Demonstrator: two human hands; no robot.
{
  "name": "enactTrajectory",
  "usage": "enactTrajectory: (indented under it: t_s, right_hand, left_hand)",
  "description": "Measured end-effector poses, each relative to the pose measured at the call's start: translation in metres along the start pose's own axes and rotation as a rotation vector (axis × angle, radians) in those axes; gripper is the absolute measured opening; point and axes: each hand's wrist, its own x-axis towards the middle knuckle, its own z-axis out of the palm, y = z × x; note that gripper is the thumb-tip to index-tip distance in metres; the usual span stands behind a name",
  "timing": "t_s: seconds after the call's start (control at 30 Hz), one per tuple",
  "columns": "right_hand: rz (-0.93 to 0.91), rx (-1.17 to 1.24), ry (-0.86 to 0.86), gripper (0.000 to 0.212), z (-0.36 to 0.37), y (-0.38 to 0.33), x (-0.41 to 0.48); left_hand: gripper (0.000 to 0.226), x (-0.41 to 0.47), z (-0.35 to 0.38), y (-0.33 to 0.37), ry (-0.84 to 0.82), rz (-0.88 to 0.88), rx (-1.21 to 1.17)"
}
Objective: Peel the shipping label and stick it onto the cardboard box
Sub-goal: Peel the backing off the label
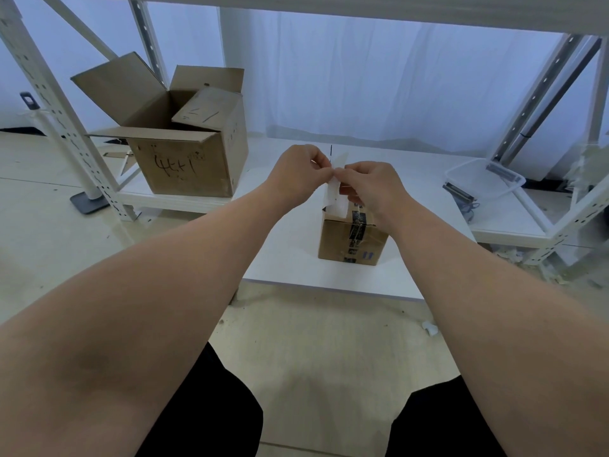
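A small taped cardboard box stands on the low white shelf board in front of me. Above it, both hands hold a white shipping label upright in the air. My left hand pinches the label's upper edge from the left. My right hand pinches it from the right, fingertips meeting the left hand's. The label's lower part hangs down to the box's top and hides its far left corner. Whether the backing is separating from the label I cannot tell.
A large open cardboard box with handwriting stands at the back left of the shelf. A clear plastic tub lies at the right. White metal rack posts stand left and right. My knees in black trousers are at the bottom.
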Motion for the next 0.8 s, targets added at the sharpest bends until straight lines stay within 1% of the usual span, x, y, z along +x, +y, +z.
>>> enactTrajectory:
  t_s: [0.07,0.17,0.2,0.23,0.33,0.4,0.47,0.57,0.63,0.7,0.73,0.8]
  right_hand:
    - [0.011,-0.003,-0.032,0.021,0.0011,-0.0012,-0.0024]
    - [0.021,-0.009,-0.027,0.008,0.0008,-0.003,-0.0046]
    - [0.024,-0.012,-0.022,0.007,0.0003,-0.0032,-0.0046]
    - [0.027,-0.02,-0.02,0.007,-0.0002,-0.0033,-0.0046]
    - [0.024,-0.052,-0.004,0.007,-0.0011,-0.0031,-0.0042]
    - [0.001,-0.068,0.03,0.008,-0.0014,-0.003,-0.0038]
    - [-0.026,-0.066,0.065,0.008,-0.0016,-0.0036,-0.003]
    - [-0.047,-0.038,0.093,0.007,-0.001,-0.0032,-0.0001]
    - [-0.063,-0.043,0.098,0.008,-0.0001,-0.0027,0.0014]
    - [-0.069,-0.044,0.093,0.006,0.0008,-0.0022,0.0021]
    - [-0.072,-0.036,0.086,0.007,0.0014,-0.0026,0.0013]
    - [-0.079,-0.024,0.079,0.015,0.0023,-0.0031,0.0008]
  left_hand:
    - [0.008,0.0004,0.0002,-0.0007,-0.012,0.034,0.078]
    - [0.006,0.0007,0.0001,-0.0025,-0.016,0.044,0.098]
    - [0.006,0.0005,0.0,-0.0029,-0.023,0.042,0.092]
    - [0.009,0.0003,0.0,-0.0032,-0.031,0.037,0.079]
    - [0.027,-0.0006,-0.0003,-0.0033,-0.057,-0.01,0.008]
    - [0.032,0.0004,-0.0001,-0.0031,-0.055,-0.052,-0.038]
    - [0.032,0.0025,0.0001,-0.0022,-0.033,-0.09,-0.09]
    - [0.019,0.0035,-0.0007,0.0004,-0.03,-0.128,-0.159]
    - [0.022,0.0012,-0.0008,0.0022,-0.067,-0.15,-0.167]
    - [0.024,0.0004,-0.0004,0.0025,-0.067,-0.166,-0.191]
    - [0.024,0.0004,-0.0004,0.0023,-0.057,-0.174,-0.22]
    - [0.032,0.0005,-0.0007,0.0024,-0.04,-0.192,-0.278]
